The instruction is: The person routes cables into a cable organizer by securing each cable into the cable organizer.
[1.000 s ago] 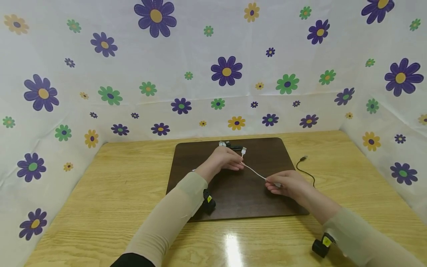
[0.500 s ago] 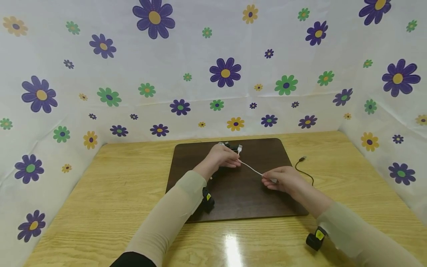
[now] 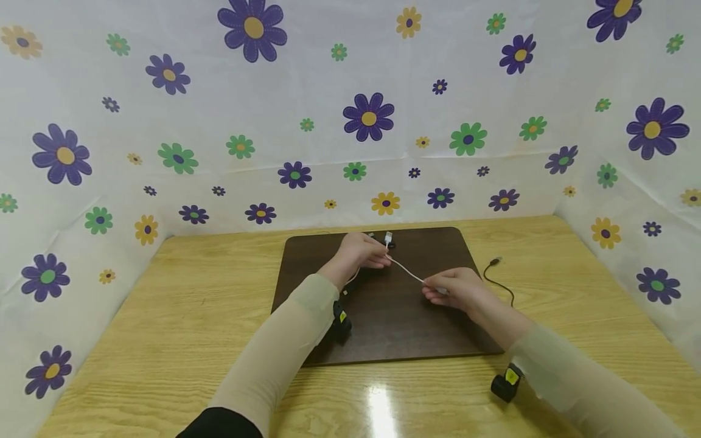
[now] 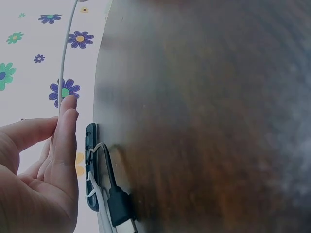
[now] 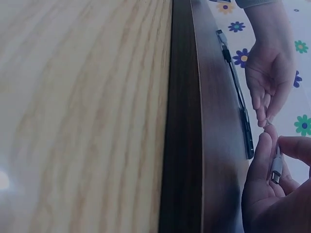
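Observation:
A thin white USB cable (image 3: 406,269) stretches between my two hands above the dark brown board. My left hand (image 3: 358,250) pinches it just below its USB-A plug (image 3: 388,238), which points upward. The right hand (image 3: 456,288) pinches the opposite end; a small metal-tipped plug (image 5: 276,170) lies against its fingers in the right wrist view. Below the left hand, a black slotted cable clip (image 4: 91,167) sits near the board's back edge. It holds a black USB cable (image 4: 119,206) and a white cable (image 4: 99,196). In the head view, the left hand partly hides this clip.
The dark board (image 3: 383,328) lies on a wooden table (image 3: 164,316). To its right is a loose black cable with a plug (image 3: 495,261) on the wood. A flower-print cloth (image 3: 323,79) stands behind and at both sides.
Both hands have drifted slightly left and toward the back, carrying the white cable between them. The right hand has moved more. Both keep their hold on the cable.

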Tool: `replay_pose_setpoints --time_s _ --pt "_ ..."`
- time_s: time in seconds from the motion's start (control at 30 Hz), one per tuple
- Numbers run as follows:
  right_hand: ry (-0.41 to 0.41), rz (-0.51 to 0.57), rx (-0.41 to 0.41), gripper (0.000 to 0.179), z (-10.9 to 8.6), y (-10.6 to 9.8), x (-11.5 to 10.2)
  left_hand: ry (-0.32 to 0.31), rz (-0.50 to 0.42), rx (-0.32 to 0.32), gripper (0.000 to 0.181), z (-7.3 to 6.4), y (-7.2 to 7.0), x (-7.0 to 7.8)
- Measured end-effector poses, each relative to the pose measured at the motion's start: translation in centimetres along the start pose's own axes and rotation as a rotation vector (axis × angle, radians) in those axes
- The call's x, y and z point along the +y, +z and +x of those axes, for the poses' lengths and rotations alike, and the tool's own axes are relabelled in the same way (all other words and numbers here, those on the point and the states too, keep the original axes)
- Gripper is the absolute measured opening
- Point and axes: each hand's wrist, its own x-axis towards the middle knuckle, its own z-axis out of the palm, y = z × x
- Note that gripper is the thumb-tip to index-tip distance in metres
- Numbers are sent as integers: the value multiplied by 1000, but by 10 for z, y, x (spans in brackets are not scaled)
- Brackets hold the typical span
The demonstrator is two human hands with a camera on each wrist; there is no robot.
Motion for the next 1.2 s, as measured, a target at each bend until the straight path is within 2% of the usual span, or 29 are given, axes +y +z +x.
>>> replay_pose_setpoints --time_s 0.57,0.9,1.2 --pt "-53 -40 30 35 11 6 1 -13 -6 83 21 11 1 -1" --pt "-64 -22 43 33 19 15 -2 2 7 126 19 15 -2 -4" --pt "-61 -13 63 33 29 17 -3 -15 63 195 22 30 1 -3"
